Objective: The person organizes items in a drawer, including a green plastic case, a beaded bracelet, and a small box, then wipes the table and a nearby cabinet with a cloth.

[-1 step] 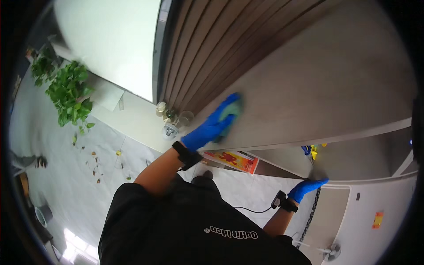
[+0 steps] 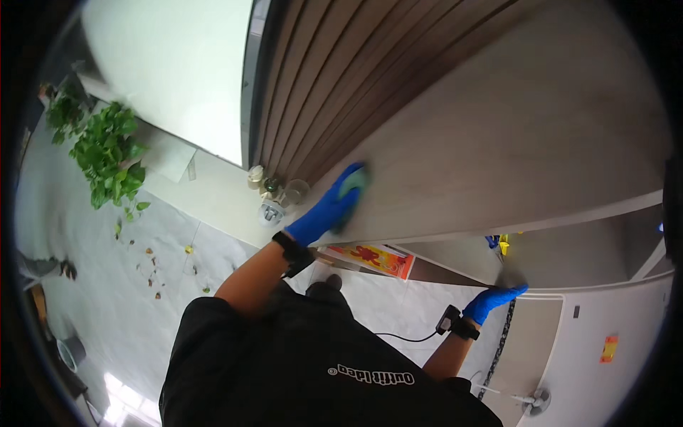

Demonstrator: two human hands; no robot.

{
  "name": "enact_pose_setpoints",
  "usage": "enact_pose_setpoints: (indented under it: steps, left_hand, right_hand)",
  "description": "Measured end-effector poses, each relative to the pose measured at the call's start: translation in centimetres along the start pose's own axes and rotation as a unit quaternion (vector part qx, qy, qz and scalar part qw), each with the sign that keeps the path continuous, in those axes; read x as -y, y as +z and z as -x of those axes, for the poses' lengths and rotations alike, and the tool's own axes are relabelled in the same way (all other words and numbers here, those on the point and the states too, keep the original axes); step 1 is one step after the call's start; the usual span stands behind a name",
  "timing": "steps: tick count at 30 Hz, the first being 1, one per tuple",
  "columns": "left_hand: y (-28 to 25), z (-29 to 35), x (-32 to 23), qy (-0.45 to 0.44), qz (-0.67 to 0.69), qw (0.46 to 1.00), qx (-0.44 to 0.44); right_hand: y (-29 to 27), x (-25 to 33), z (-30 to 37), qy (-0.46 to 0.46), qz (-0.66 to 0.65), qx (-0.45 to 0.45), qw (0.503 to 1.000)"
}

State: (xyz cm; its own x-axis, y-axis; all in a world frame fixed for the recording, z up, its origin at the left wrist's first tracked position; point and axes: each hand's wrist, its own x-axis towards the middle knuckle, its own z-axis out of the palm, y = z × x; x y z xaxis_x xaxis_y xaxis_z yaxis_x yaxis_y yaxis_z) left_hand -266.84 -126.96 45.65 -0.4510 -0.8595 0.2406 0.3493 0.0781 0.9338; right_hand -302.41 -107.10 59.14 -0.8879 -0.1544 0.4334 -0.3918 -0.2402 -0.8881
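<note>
My left hand (image 2: 331, 208), in a blue glove, presses a green cloth (image 2: 351, 182) against the broad grey-brown top of the cabinet (image 2: 484, 149). Its fingers are wrapped over the cloth, and the cloth's lower edge is blurred. Also blue-gloved, my right hand (image 2: 489, 303) touches the cabinet's front edge at the right, its fingers stretched out and holding nothing. A black band with a small dark box (image 2: 448, 320) and a cable is on the right wrist. Left of my left hand stand a clear glass cup (image 2: 296, 191) and several small jars.
Brown slatted panelling (image 2: 327, 78) rises behind the top. Green potted plants (image 2: 107, 153) stand on the ledge at the left. Below the top are open shelves with blue and yellow items (image 2: 504, 244) and a red-orange printed sheet (image 2: 373, 260). A grey bucket (image 2: 70, 352) and a white fan (image 2: 535, 402) stand farther out.
My left hand and the green cloth have shifted left and slightly nearer across the top. My right hand keeps its place on the edge.
</note>
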Motion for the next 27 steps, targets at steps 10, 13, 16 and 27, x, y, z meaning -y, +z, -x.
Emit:
enact_pose_setpoints:
  steps: [10, 13, 16, 27]
  left_hand:
    - [3.5, -2.1, -17.7, 0.206, -0.013, 0.961, 0.185]
    - [5.4, -7.1, -21.5, 0.393, -0.068, 0.897, 0.188]
    - [4.7, -10.0, -19.9, 0.29, 0.0, 0.945, 0.154]
    - [-0.6, 5.7, 3.7, -0.114, 0.033, 0.992, 0.052]
  right_hand:
    - [-0.3, -0.7, -0.2, -0.02, -0.001, -0.034, 0.999]
    - [0.2, -0.6, -0.6, -0.031, 0.008, -0.053, 0.998]
    - [0.1, -0.6, -0.9, -0.019, -0.007, -0.042, 0.999]
    - [0.4, -0.1, 0.0, -0.002, -0.043, -0.037, 0.998]
